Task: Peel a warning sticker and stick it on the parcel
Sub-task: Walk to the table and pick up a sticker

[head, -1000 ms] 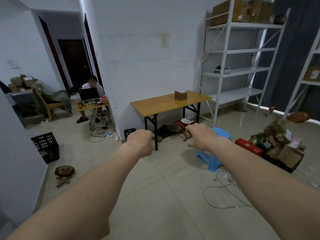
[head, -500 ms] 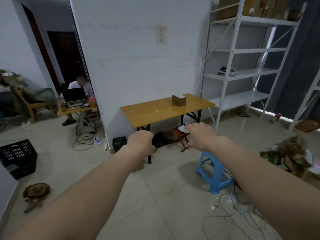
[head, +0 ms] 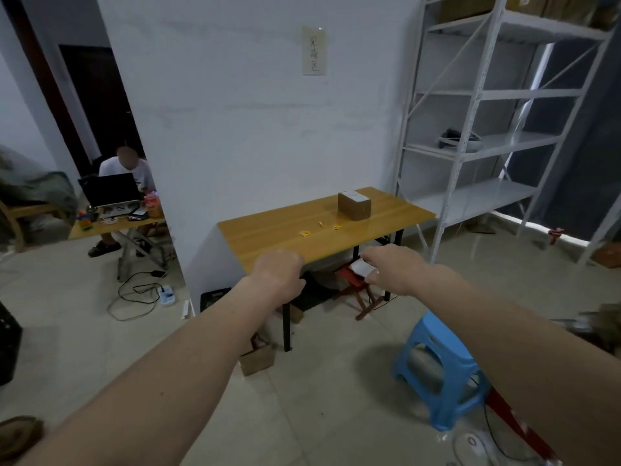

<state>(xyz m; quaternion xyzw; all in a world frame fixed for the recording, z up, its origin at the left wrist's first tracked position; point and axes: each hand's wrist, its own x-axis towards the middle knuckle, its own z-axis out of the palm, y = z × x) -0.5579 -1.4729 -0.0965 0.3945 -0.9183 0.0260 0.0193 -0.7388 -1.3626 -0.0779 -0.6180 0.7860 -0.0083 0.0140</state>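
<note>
A: What does the parcel [head: 354, 205] look like?
B: A small brown cardboard box with a white label on top, upright near the far right end of the wooden desk [head: 268, 240].
A: And the stickers [head: 305, 233]?
B: Small yellow scraps lying on the desk, just in front of the parcel.
A: The hands?
B: Both stretched forward, short of the desk. Left hand [head: 277, 274] fingers curled under, holding nothing; right hand [head: 396, 269] fingers loosely bent, also holding nothing.

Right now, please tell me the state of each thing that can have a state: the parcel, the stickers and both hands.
Parcel: closed, upright on the table, no yellow sticker seen on it.
Yellow stickers: lying loose on the table, apart from the parcel.
Left hand: fingers curled, holding nothing.
Right hand: fingers loosely bent, holding nothing.
</note>
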